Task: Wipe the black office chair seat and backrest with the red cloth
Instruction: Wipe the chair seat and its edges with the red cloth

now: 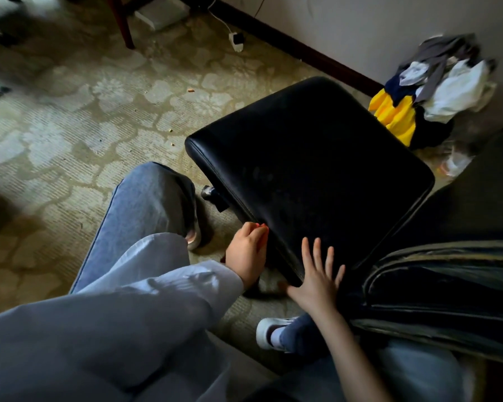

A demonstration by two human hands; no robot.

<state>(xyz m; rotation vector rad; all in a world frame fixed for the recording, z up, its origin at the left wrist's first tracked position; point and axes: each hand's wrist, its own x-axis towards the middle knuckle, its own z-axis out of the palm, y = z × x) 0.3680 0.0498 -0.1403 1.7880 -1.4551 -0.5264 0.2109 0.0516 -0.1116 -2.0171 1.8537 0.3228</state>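
1. A patterned carpet [70,126] in beige and olive covers the floor all round the black office chair seat [317,158].
2. The seat is a padded, glossy black square, set corner-on to the camera. Its near corner points towards the person, and its far corner points towards the dark skirting board [317,55].
3. Right of the seat's near corner lies a dark padded thing [447,300] with pale seams. I cannot tell whether it is the backrest.
4. A leg in blue jeans [145,210] stands left of the seat, its shoe just beside the seat's left edge.
5. A pile of clothes [436,91], grey, white, navy and yellow, lies against the wall beyond the seat's right corner.
6. The left hand [247,253] comes out of a pale grey sleeve [128,314] and sits at the seat's near-left edge, its fingers curled in against the side.
7. The right hand [320,281], on a bare forearm, lies flat on the seat's near corner. Its fingers are straight and spread, with the thumb out to the left.
8. The red cloth [262,226] shows only as slivers of red at the left fingertips, between that hand and the seat edge. The rest is hidden inside the grip.
9. A white power adapter [236,40] on a cord lies on the carpet, well beyond the seat's far-left side.
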